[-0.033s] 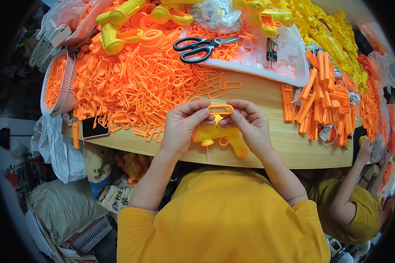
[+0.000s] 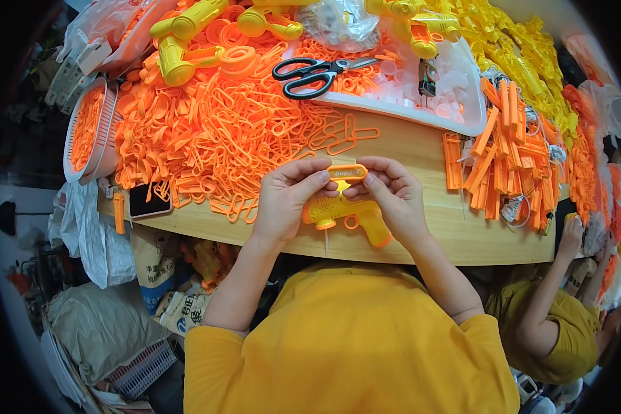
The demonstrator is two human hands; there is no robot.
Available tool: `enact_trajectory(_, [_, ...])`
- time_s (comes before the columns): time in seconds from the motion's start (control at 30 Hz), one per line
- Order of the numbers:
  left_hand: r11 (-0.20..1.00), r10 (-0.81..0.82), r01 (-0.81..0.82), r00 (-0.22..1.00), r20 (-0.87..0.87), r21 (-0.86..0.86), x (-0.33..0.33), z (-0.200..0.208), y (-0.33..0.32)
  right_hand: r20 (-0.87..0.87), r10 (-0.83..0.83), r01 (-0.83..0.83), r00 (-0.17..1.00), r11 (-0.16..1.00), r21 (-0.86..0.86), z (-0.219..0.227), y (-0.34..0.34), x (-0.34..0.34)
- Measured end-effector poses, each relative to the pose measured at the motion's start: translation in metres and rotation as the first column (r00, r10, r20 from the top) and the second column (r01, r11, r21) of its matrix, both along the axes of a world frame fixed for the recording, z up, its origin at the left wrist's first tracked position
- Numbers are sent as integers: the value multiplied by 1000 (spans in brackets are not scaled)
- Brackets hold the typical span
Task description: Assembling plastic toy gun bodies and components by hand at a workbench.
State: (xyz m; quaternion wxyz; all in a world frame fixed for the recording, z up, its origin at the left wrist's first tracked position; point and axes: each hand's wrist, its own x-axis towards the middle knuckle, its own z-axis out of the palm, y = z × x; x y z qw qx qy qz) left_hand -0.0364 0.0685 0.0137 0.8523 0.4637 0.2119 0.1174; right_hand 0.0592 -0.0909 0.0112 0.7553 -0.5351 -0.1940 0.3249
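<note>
Between my two hands, above the table's near edge, is a small orange oval plate [image 2: 347, 172] with raised lettering. My left hand [image 2: 293, 196] pinches its left end between thumb and fingers. At the other end, my right hand [image 2: 388, 193] grips it the same way. Just beneath, a yellow toy gun [image 2: 369, 224] with an orange ring by its handle lies on the wooden table [image 2: 400, 145]; my hands and the plate partly cover it. A heap of orange plastic loops [image 2: 234, 138] spreads beyond my left hand.
Black-handled scissors [image 2: 317, 76] rest at the front rim of a white tray [image 2: 421, 121] with translucent parts. Orange battery-box-like pieces [image 2: 507, 152] with wires pile up at right. Yellow shells [image 2: 524, 62] fill the far right. A phone [image 2: 150, 201] lies left. Another person's arm [image 2: 548, 297] is at right.
</note>
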Motion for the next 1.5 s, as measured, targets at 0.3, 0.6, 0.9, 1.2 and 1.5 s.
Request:
enact_trajectory(0.3, [999,-15,14,999,40,33,-3,2,-6,-63,-142,139,988,989,-43,4,-4,0])
enact_trajectory(0.6, [295,-180,-90,972,148,951,-2,15,-16,-267,-120,82,956,985,-150,5,-18,0])
enact_trajectory(0.9, [113,-307,-34,949,68,993,11,5,-17,831,-127,468,542,867,-173,-42,-24,-3])
enact_trajectory(1.2, [150,-284,104,957,-58,983,11,11,-24,341,-134,194,930,970,-148,-52,-20,-11])
enact_trajectory(1.5, [282,-235,102,971,-34,954,1,-2,-11,136,-132,134,982,991,0,-53,-14,-10])
